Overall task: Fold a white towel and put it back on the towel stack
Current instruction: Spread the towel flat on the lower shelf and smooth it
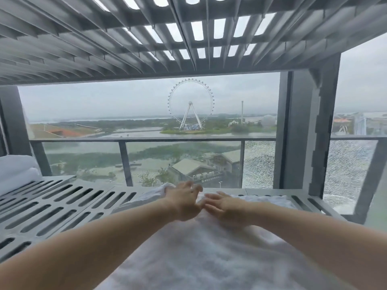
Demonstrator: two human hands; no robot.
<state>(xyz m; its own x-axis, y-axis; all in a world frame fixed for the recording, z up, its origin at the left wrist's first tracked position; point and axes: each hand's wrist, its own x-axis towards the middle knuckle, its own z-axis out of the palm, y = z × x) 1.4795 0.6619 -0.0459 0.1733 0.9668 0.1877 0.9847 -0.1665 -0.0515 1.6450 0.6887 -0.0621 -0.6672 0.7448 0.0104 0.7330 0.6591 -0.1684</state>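
Observation:
A white towel lies spread on a grey slotted metal shelf, running from the near edge to the shelf's far side. Both my arms reach forward over it. My left hand rests on the towel's far part with its fingers spread and slightly bent. My right hand lies flat on the towel just beside it, fingers straight and pointing left. The two hands nearly touch. A stack of folded white towels sits at the shelf's far left.
Another slotted shelf hangs close overhead. Behind the shelf stand a glass balcony railing and a thick grey post at the right. Bare shelf surface lies between the towel and the stack.

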